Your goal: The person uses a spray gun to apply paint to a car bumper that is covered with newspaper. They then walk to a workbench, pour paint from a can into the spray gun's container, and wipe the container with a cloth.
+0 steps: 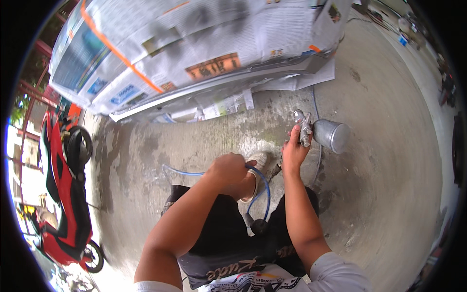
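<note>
Spray gun [304,130], 1, silvery, above the floor [384,194], gripped in my right hand [296,151]: probably rigid, side-heavy from its cup [332,136], best held by the handle; hose [268,192], 1, blue, likely bendy, clasped in my left hand [226,168].

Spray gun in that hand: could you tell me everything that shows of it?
The spray gun is gripped in the right hand, above the concrete floor. Its knobbed body looks like silvery metal. On its right side sits a dull grey, metallic-looking cylindrical cup, tilted, its broad round end facing away from the body. The hand covers part of the gun; whether its trigger is pulled cannot be told.
</note>
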Demonstrator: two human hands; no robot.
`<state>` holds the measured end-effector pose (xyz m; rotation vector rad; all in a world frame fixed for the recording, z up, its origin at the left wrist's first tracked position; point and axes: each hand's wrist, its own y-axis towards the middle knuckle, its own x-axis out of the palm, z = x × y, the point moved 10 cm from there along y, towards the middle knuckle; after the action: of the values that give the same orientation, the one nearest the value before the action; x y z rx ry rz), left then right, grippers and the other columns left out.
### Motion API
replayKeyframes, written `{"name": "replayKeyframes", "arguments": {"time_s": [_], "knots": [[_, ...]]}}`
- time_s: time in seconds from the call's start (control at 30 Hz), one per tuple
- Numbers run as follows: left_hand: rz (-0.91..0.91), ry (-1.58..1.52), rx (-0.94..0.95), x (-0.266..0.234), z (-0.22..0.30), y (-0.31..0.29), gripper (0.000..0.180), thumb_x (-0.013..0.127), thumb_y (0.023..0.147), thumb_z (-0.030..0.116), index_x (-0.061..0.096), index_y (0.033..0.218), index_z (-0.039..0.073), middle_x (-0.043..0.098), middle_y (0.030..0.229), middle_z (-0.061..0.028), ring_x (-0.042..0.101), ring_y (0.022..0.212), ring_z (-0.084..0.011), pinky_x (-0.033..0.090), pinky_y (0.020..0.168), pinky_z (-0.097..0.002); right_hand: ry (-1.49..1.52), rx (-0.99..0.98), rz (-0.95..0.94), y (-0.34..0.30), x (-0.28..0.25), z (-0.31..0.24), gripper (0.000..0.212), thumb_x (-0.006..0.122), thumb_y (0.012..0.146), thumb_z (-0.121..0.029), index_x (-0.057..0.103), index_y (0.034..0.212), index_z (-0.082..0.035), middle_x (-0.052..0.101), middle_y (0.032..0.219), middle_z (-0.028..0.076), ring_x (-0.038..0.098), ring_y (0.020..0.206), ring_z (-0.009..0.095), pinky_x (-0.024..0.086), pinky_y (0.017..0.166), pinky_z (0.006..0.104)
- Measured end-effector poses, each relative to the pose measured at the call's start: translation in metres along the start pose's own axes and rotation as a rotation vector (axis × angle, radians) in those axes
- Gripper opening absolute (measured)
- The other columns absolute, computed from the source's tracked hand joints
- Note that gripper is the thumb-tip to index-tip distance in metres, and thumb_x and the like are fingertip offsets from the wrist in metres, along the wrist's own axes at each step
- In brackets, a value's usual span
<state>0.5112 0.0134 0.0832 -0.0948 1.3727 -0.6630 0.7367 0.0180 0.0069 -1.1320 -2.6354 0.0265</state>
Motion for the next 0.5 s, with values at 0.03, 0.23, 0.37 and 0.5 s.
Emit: {"name": "replayKeyframes", "arguments": {"time_s": [0.03,0.23,0.37,0.5], "knots": [[0.056,0.000,0.003,0.003,-0.012,-0.010,0.026,0.062,0.092,0.028,0.078,0.094,0.008,0.075,0.094,-0.0206,0.071,0.089,-0.0424,0.055,0.079,-0.0531,-0.026,-0.052,0.026,0.002,0.003,0.010,0.046,0.064,0.105,-0.034,0.054,0.134,0.001,0.065,0.113,0.016,0.063,0.103,0.025,0.049,0.087,0.0382],[-0.187,0.021,0.013,0.033,-0.027,-0.129,0.022,0.067,0.091,0.031,0.075,0.095,0.011,0.074,0.095,-0.0142,0.073,0.092,-0.0357,0.054,0.085,-0.0490,-0.012,-0.132,-0.015,-0.015,0.027,0.028,0.047,0.066,0.103,-0.032,0.046,0.139,-0.009,0.062,0.092,0.007,0.052,0.054,0.011,0.039,0.040,0.0279],[-0.383,0.147,-0.014,0.047,-0.039,-0.152,0.028,0.062,0.100,0.035,0.073,0.110,0.011,0.074,0.098,-0.0133,0.071,0.098,-0.0345,0.051,0.089,-0.0488,-0.027,-0.035,-0.003,-0.032,0.022,0.027,0.052,0.062,0.106,-0.029,0.043,0.146,0.000,0.057,0.125,0.018,0.055,0.105,0.026,0.042,0.085,0.0376],[-0.048,0.100,0.122,0.020,-0.038,-0.135,0.042,0.063,0.100,0.042,0.070,0.124,0.009,0.073,0.111,-0.0127,0.068,0.105,-0.0352,0.052,0.091,-0.0478,0.010,-0.005,0.052,-0.041,0.015,0.021,0.054,0.059,0.107,-0.029,0.043,0.147,0.003,0.057,0.138,0.021,0.059,0.125,0.031,0.045,0.104,0.0398]]}}
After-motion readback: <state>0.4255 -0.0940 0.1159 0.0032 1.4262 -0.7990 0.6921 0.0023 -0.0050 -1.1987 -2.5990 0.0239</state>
